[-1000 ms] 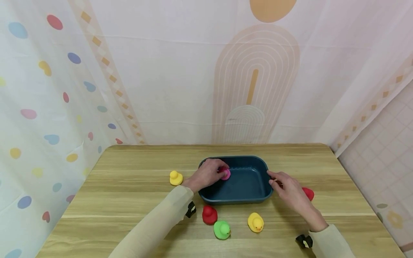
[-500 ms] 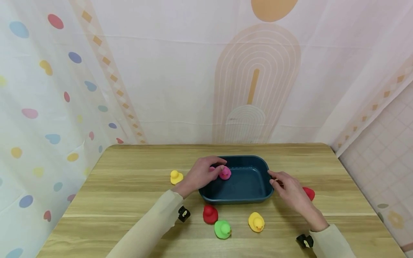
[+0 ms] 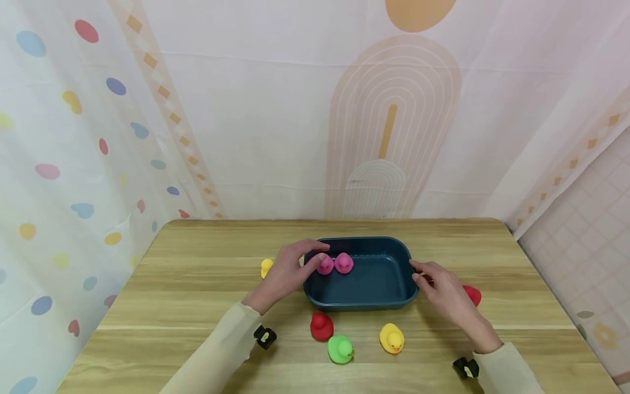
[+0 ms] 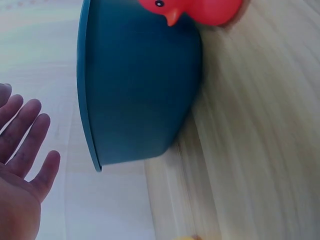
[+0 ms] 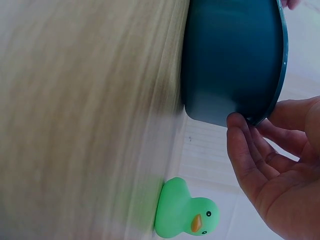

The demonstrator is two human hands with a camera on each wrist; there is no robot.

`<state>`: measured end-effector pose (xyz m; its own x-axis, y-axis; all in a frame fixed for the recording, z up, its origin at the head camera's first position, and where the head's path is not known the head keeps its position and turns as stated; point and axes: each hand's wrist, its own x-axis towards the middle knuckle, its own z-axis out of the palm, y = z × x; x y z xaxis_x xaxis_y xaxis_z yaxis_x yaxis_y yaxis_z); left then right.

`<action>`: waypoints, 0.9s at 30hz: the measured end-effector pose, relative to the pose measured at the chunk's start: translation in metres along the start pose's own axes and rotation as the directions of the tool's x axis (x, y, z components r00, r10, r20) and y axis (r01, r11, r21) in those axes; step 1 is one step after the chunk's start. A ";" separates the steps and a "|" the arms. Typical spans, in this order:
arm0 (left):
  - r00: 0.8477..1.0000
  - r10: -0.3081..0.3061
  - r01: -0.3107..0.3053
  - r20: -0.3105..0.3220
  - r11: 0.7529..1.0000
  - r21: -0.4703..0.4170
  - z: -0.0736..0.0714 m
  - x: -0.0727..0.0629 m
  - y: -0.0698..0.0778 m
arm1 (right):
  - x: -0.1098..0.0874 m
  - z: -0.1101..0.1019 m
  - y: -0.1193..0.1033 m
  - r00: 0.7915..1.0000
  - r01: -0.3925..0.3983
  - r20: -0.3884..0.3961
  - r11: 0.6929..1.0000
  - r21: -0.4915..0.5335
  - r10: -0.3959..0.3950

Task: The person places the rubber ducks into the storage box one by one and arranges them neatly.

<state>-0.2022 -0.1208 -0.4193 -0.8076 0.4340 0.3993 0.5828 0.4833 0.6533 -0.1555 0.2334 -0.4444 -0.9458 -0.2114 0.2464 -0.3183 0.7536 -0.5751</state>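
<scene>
Right fingers (image 5: 242,155) pinching blue tub (image 3: 371,282), pink ducks (image 3: 344,264) inside

Wood-grain table (image 3: 187,284) with blue bin (image 3: 361,306), ducks around.
Left of bin: yellow duck (image 3: 266,267). Near side of bin: red duck (image 3: 322,327), green duck (image 3: 340,349), second yellow duck (image 3: 391,338). Right of bin: red toy (image 3: 473,295), part hidden; second green duck (image 5: 176,210) (right wrist view).

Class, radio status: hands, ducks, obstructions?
Left hand empty, at left end of tub. Right hand grips its right rim. Two pink ducks inside. No obstruction seen.
</scene>
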 end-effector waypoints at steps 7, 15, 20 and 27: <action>0.999 -0.027 0.027 -0.034 1.000 -0.001 -0.010 -0.013 -0.004 | 0.000 0.000 0.000 1.000 0.002 0.002 1.000 0.009 -0.002; 0.997 -0.035 0.036 -0.070 0.999 0.009 -0.020 -0.028 -0.015 | -0.001 -0.001 0.000 1.000 0.006 -0.005 1.000 0.016 -0.006; 0.996 -0.051 0.053 -0.077 0.999 0.012 -0.027 -0.036 -0.023 | -0.002 -0.001 0.000 1.000 0.010 -0.013 1.000 0.016 -0.009; 0.994 -0.058 0.062 -0.092 0.997 0.042 -0.035 -0.047 -0.035 | -0.002 -0.002 0.002 1.000 0.015 -0.011 1.000 0.016 -0.015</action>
<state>-0.1878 -0.1846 -0.4385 -0.8451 0.3331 0.4182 0.5346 0.5413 0.6490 -0.1538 0.2370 -0.4446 -0.9403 -0.2157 0.2632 -0.3332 0.7404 -0.5837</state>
